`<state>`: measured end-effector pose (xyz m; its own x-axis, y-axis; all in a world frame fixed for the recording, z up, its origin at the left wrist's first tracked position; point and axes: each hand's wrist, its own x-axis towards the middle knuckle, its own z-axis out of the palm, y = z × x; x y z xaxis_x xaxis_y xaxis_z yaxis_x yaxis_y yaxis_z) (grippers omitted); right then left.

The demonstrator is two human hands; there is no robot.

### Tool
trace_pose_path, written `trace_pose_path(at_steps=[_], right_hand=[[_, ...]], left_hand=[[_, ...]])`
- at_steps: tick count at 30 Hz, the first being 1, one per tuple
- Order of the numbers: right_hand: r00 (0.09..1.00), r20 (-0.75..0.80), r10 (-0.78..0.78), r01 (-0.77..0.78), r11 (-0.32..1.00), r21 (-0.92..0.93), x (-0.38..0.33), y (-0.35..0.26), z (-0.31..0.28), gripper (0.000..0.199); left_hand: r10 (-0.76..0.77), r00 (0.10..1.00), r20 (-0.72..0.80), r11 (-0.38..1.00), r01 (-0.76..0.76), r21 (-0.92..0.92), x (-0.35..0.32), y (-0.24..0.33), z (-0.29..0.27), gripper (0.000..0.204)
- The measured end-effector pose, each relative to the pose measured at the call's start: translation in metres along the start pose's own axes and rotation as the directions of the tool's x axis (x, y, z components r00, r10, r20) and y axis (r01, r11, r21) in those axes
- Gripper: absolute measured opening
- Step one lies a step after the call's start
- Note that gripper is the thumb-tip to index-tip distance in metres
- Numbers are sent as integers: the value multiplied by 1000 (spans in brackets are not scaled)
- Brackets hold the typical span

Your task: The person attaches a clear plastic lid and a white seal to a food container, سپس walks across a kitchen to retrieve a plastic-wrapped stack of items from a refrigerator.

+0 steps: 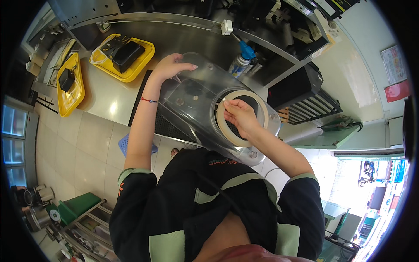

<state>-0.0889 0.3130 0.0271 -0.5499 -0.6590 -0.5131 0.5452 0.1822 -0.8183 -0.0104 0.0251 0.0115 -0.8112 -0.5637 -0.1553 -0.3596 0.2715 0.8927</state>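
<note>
A cream ring (244,93) is lying around the round opening in a clear plastic container (198,89), toward the container's near right part. The right hand (241,117) is the nearer one: it is coming over the ring's right side from the near right, so that its palm is hanging over the opening and its fingertips are meeting the ring's left side. Thumb and forefinger are drawing together there and appear to be pinching the rim; the other fingers are curling inward.

The container's long axis is running aslant, from far left to near right. The left hand (171,68) is resting at the far left end, well apart from the ring, its thumb stretching rightward over the clear wall. Its fingers are bending out of sight at the far edge, so I cannot tell whether they are gripping it.

Beneath, a black textured mat (170,126) is covering part of the steel worktop (104,98), and the container's near right end is reaching past the worktop's near edge. Just beyond the container a blue-topped canister (239,65) is standing. A black slatted unit (297,87) is sitting to the right, and two yellow trays (149,51) are lying to the left, each holding a black object.
</note>
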Motion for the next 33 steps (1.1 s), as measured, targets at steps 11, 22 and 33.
trace_pose_path(at_steps=[11,22,33], right_hand=[[879,459,125,-232,955,184,-58,-69,6,22],[487,841,-235,-552,664,505,-94,-110,-48,27],[399,879,-262,-602,648,467,-87,-99,-48,33]], left_hand=[[209,917,-341,978,-191,86,-16,6,2,53],[639,705,-307,769,-582,264,-36,34,23,20],[714,690,120,582,-489,-650,-123,87,55,48]])
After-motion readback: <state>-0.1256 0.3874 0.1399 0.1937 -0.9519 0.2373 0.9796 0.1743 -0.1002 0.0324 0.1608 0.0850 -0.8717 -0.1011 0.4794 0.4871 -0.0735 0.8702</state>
